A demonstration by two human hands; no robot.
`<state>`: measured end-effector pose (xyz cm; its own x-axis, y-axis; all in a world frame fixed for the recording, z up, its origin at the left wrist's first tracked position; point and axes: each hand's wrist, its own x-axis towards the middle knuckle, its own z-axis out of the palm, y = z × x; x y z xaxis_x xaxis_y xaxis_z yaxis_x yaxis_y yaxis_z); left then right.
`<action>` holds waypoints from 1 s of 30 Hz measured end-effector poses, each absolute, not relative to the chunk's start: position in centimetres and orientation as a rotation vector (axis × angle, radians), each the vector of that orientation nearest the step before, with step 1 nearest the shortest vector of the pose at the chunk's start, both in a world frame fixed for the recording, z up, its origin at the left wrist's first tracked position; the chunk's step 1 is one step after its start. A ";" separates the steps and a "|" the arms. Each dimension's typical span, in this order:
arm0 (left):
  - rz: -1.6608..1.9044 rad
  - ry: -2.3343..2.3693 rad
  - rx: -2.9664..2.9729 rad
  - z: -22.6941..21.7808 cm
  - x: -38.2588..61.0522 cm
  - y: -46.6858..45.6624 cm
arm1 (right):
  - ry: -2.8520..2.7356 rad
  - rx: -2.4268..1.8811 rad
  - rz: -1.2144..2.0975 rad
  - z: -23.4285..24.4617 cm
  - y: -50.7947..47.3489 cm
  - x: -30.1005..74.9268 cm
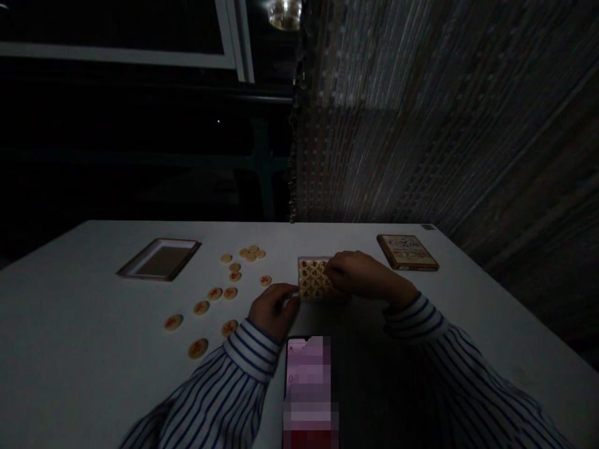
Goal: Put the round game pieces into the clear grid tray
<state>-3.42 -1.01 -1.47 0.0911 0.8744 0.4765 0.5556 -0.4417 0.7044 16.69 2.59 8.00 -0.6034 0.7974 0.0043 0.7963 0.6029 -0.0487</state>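
Observation:
A small tray of round wooden game pieces (312, 277) sits in the middle of a white table (70, 349). My left hand (274, 310) rests at its near left corner, fingers curled against the tray's edge. My right hand (362, 274) covers the tray's right side, with the fingers bent down onto the pieces in it; whether a piece is pinched I cannot see. Several loose round pieces with red marks (215, 293) lie scattered to the left of the tray. Both arms wear striped sleeves.
An empty box half (159, 259) lies at the far left of the table. A printed box lid (407, 251) lies at the far right. A phone (309, 393) with a lit screen is close in front of me. A beaded curtain hangs behind the table. The room is dim.

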 end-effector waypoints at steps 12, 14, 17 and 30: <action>1.407 1.693 1.980 -0.7 -6.5 0.6 | -2.721 -1.343 -0.012 7.2 2.3 14.5; 1.398 1.751 1.975 -0.4 -7.0 0.8 | -2.718 -1.324 -0.032 6.9 2.2 14.2; 1.381 1.820 2.022 -0.3 -7.7 1.0 | -2.719 -1.296 -0.039 6.4 2.2 13.6; 0.725 2.141 2.264 -0.6 -7.4 1.7 | -2.746 -1.257 -0.063 5.7 1.9 12.9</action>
